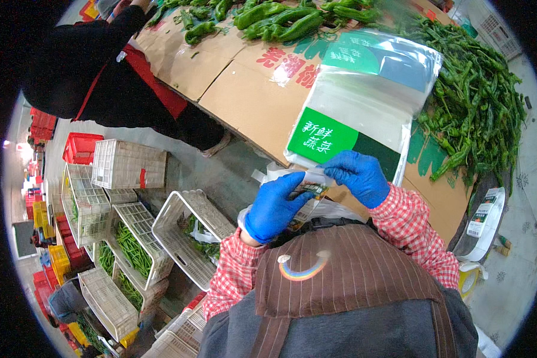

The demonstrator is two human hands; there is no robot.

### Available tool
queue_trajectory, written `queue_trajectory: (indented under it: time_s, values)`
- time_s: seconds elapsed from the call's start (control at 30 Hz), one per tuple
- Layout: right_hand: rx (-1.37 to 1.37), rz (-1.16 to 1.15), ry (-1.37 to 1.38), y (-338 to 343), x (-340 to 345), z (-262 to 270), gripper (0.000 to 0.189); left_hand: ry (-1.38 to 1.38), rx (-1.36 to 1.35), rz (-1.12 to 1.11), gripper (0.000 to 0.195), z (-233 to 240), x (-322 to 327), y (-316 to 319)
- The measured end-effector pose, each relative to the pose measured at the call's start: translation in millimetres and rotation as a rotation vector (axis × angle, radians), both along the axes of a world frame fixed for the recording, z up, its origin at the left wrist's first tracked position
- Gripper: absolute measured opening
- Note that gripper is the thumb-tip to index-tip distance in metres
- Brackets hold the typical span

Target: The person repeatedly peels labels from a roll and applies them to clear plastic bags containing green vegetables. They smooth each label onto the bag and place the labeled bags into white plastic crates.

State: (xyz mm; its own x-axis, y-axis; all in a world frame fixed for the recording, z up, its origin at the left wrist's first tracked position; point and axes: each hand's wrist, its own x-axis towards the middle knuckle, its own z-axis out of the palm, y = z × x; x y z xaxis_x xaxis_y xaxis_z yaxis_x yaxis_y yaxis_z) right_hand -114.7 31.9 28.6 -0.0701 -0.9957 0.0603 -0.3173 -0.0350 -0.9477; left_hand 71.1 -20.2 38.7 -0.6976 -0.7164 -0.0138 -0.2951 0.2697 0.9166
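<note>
My left hand (273, 209), in a blue glove, holds a strip of printed labels (315, 188) close to my apron, its thumb and fingers around it. My right hand (358, 178), also blue-gloved, pinches the strip's upper edge with its fingertips. Just beyond the hands lies a stack of clear plastic bags (362, 98) with green printed panels and writing. It rests on a cardboard-covered table (246, 89). Part of the strip is hidden by my left fingers and by the apron (349, 268).
Long green peppers (282, 20) lie at the table's far side. A large heap of thin green peppers (474, 103) covers the right. White crates (132, 244), some holding green vegetables, stand at left. Another person in black (98, 67) leans over the table. A label roll (483, 219) sits at right.
</note>
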Motion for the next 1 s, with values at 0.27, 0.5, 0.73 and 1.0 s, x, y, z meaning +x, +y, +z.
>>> queue_trajectory:
  time_s: [0.27,0.5,0.73,1.0]
  values:
    - [0.138,-0.572,-0.459,5,-58,10,0.020,-0.290,-0.124,0.654,0.045,16,79,-40]
    - [-0.017,-0.585,-0.296,25,-37,13,0.016,-0.390,-0.892,0.552,0.034,34,45,-38]
    - [-0.219,-0.140,0.336,31,-16,17,0.030,0.378,0.797,0.018,0.032,-8,-46,-8]
    - [0.007,-0.374,0.069,41,-30,22,0.043,0.071,0.363,0.175,0.017,-14,-43,-5]
